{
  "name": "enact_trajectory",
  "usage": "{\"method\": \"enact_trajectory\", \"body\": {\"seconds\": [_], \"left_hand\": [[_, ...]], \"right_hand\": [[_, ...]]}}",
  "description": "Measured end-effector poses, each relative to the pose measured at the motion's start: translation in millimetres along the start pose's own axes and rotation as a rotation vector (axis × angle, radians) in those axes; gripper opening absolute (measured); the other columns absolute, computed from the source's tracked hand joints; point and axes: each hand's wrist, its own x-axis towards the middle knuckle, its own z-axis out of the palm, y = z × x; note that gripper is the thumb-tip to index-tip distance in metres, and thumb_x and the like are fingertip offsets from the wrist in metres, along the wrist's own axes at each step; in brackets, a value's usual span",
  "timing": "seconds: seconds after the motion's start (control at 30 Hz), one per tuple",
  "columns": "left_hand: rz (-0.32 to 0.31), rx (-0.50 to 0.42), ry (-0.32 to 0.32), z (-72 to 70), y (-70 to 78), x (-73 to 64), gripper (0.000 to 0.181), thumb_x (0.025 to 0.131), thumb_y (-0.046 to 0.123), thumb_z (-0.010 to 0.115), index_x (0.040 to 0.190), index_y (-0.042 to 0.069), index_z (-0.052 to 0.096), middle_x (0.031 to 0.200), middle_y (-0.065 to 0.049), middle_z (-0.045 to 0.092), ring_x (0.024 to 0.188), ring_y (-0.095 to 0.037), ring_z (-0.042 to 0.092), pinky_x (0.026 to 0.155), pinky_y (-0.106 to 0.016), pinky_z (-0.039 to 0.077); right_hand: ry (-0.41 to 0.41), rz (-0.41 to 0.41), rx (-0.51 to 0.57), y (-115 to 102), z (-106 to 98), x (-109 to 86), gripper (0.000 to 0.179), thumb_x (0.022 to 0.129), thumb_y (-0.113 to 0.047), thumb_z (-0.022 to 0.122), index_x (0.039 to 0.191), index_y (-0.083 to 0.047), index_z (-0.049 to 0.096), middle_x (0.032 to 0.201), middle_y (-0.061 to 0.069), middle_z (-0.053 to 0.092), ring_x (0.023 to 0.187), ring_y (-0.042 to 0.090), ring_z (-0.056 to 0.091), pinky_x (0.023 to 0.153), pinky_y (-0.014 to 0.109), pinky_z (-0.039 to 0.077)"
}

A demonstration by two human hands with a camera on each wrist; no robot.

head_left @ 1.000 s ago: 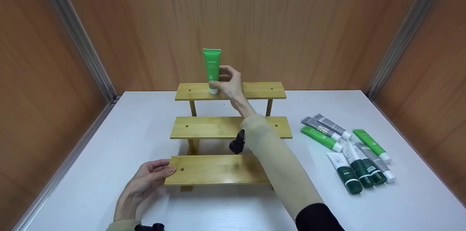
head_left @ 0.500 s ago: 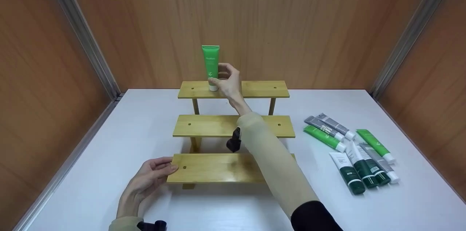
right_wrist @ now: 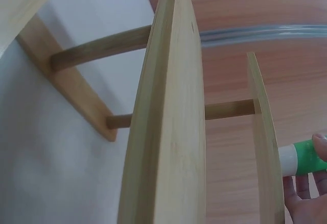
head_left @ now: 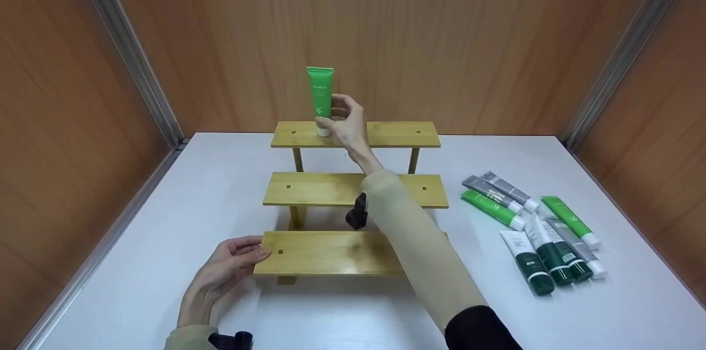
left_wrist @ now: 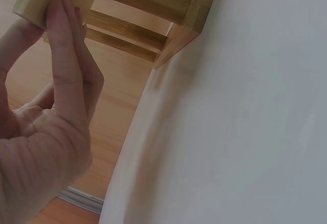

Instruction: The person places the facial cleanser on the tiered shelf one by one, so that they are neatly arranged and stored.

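A three-step wooden shelf [head_left: 331, 190] stands on the white table. On its top step, left of the middle, a green tube [head_left: 321, 88] is upright on its white cap. My right hand [head_left: 350, 124] pinches the tube low down, thumb in front and fingers behind. In the right wrist view the white cap [right_wrist: 288, 160] meets the top board [right_wrist: 265, 152]. My left hand [head_left: 229, 267] grips the left end of the lowest step [head_left: 331, 253]; in the left wrist view its fingers [left_wrist: 64, 55] lie under the board, thumb partly hidden.
Right of the shelf lie several tubes: two green tubes [head_left: 491, 209], grey tubes [head_left: 499, 193], and white and dark green tubes [head_left: 527, 262]. Wood-grain panels [head_left: 386, 36] with metal corner strips enclose the white table [head_left: 220, 173] at the back and sides.
The view has shifted slightly, so shelf and tubes sit a little higher and further right in it. Both hands keep their hold, and the green tube stays on the top step.
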Motion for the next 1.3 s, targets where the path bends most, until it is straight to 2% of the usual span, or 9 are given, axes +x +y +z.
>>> {"method": "enact_trajectory", "body": {"seconds": [0.2, 0.4, 0.53, 0.6, 0.8, 0.93, 1.13, 1.23, 1.3], "left_hand": [[0.004, 0.013, -0.011, -0.4, -0.2, 1.2, 0.054, 0.093, 0.011, 0.071, 0.138, -0.010, 0.049, 0.104, 0.000, 0.073, 0.096, -0.010, 0.072, 0.088, -0.021, 0.061], [-0.009, 0.013, 0.010, -1.7, -1.2, 0.0, 0.055, 0.093, 0.011, 0.071, 0.138, -0.009, 0.049, 0.103, 0.001, 0.072, 0.096, -0.010, 0.071, 0.087, -0.021, 0.061], [-0.015, 0.016, 0.019, -2.7, -2.5, -1.5, 0.054, 0.093, 0.012, 0.072, 0.138, -0.009, 0.049, 0.104, 0.001, 0.072, 0.096, -0.010, 0.071, 0.088, -0.021, 0.061], [-0.020, 0.018, 0.028, -3.2, -2.8, -2.4, 0.053, 0.092, 0.012, 0.073, 0.136, -0.008, 0.051, 0.103, 0.001, 0.072, 0.096, -0.010, 0.071, 0.088, -0.021, 0.061], [-0.030, 0.013, 0.035, -3.6, -1.9, -2.8, 0.053, 0.092, 0.013, 0.074, 0.135, -0.007, 0.052, 0.104, 0.000, 0.072, 0.097, -0.010, 0.071, 0.089, -0.022, 0.061], [-0.027, 0.005, 0.033, -3.9, -2.0, -3.4, 0.054, 0.092, 0.013, 0.074, 0.136, -0.007, 0.051, 0.105, 0.000, 0.072, 0.097, -0.011, 0.071, 0.089, -0.022, 0.061], [-0.040, 0.014, 0.037, -3.7, -1.7, -2.3, 0.056, 0.092, 0.015, 0.074, 0.137, -0.007, 0.050, 0.105, 0.000, 0.073, 0.097, -0.011, 0.072, 0.089, -0.022, 0.061], [-0.051, 0.010, 0.042, -4.1, -1.4, -1.8, 0.055, 0.092, 0.015, 0.074, 0.137, -0.006, 0.051, 0.105, 0.000, 0.073, 0.097, -0.011, 0.072, 0.089, -0.022, 0.061], [-0.053, 0.007, 0.046, -4.4, -1.2, -1.7, 0.054, 0.092, 0.014, 0.074, 0.137, -0.006, 0.052, 0.104, 0.001, 0.073, 0.097, -0.010, 0.072, 0.089, -0.022, 0.061]], "right_hand": [[0.000, -0.058, 0.009, -3, -13, -9.6, 0.050, 0.083, 0.005, 0.077, 0.129, 0.003, 0.059, 0.128, 0.022, 0.063, 0.116, 0.034, 0.062, 0.104, 0.040, 0.056], [-0.009, -0.118, -0.002, -6, -43, -37.4, 0.048, 0.082, 0.004, 0.078, 0.127, 0.002, 0.061, 0.125, 0.018, 0.064, 0.114, 0.032, 0.061, 0.100, 0.042, 0.058], [-0.082, -0.162, -0.008, -11, -77, -65.5, 0.047, 0.085, 0.003, 0.076, 0.128, 0.004, 0.059, 0.127, 0.023, 0.061, 0.117, 0.041, 0.058, 0.103, 0.046, 0.056], [-0.115, -0.180, -0.047, -12, -97, -82.2, 0.045, 0.086, 0.002, 0.075, 0.128, 0.005, 0.059, 0.128, 0.025, 0.061, 0.117, 0.040, 0.059, 0.103, 0.044, 0.056], [-0.128, -0.232, -0.229, -2, -165, -127.8, 0.041, 0.084, 0.007, 0.075, 0.123, 0.006, 0.062, 0.121, 0.019, 0.065, 0.107, 0.018, 0.064, 0.095, 0.030, 0.060], [-0.163, -0.173, -0.377, 11, -214, -155.7, 0.042, 0.085, 0.003, 0.076, 0.124, 0.001, 0.063, 0.122, 0.012, 0.065, 0.107, 0.003, 0.062, 0.096, 0.023, 0.059], [-0.230, -0.049, -0.565, 29, -283, -194.5, 0.044, 0.088, -0.006, 0.076, 0.130, -0.003, 0.061, 0.127, 0.016, 0.063, 0.106, -0.011, 0.056, 0.095, 0.015, 0.056], [-0.265, 0.030, -0.639, 35, -310, -209.2, 0.047, 0.090, -0.011, 0.076, 0.132, -0.002, 0.059, 0.130, 0.019, 0.063, 0.108, -0.014, 0.053, 0.096, 0.022, 0.059], [-0.294, 0.080, -0.669, 39, -324, -216.4, 0.049, 0.090, -0.014, 0.075, 0.134, -0.001, 0.058, 0.133, 0.021, 0.062, 0.113, -0.009, 0.055, 0.100, 0.032, 0.059]]}}
